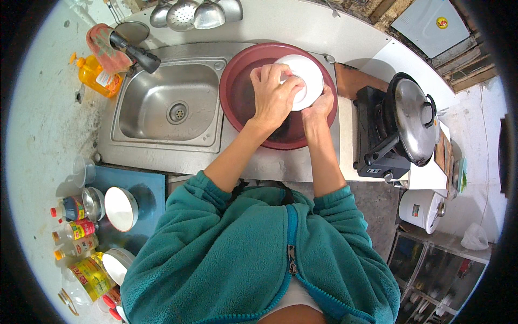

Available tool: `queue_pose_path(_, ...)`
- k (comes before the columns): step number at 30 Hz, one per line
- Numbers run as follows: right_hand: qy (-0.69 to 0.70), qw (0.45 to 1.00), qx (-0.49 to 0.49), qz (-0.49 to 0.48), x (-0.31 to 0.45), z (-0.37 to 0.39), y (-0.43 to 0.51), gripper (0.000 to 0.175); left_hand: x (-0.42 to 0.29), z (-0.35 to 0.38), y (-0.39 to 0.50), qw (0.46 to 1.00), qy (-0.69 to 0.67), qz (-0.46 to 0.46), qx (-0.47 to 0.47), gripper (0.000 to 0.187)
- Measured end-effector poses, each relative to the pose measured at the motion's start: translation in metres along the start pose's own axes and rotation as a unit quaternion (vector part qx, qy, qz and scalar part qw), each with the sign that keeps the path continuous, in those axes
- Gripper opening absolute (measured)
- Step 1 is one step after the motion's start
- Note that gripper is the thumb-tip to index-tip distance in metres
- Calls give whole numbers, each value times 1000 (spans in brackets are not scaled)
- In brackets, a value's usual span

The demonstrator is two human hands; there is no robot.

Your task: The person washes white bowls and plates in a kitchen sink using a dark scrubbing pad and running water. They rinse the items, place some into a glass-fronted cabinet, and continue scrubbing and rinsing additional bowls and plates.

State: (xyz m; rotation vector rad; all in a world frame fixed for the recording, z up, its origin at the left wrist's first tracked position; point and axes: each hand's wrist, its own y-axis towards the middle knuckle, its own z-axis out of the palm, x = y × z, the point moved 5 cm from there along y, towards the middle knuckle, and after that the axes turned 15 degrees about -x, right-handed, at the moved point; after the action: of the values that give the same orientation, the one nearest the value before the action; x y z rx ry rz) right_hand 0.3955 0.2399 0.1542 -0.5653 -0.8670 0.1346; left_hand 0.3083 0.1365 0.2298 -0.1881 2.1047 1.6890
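Note:
A round white dish point(312, 83) is tilted above a large dark-red plastic basin point(239, 117). A raised ring shows near the dish's middle. My right hand point(320, 106) grips the dish by its lower right edge, the fingers partly hidden beneath it. Across the dish's left side lies my left hand point(272, 94), its fingers bent and pressed around the ring. Whether anything sits under those fingertips cannot be seen. Something dark shows low in the basin between my wrists, too unclear to name.
Left of the basin is a stainless steel sink point(166, 103) with a black faucet point(139, 56) and an orange soap bottle point(97, 79). At right, a lidded wok point(415, 121) stands on a black portable stove point(372, 158). Bowls point(121, 208) and several bottles crowd the blue surface point(149, 186) at lower left.

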Motion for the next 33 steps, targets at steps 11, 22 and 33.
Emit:
queue_pose_path(11, -1, 999, -12, 49, -12, -6, 9, 39, 15, 2, 15, 998, -36, -51, 22, 37)
queue_pose_path(22, -4, 998, 12, 55, -14, -6, 9, 39, 43, 16, -2, 987, -13, -155, 39, 50)
queue_pose_path(33, 24, 996, 41, 75, -26, -10, 23, 42, 49, 16, -33, 931, -149, -306, 135, 85)
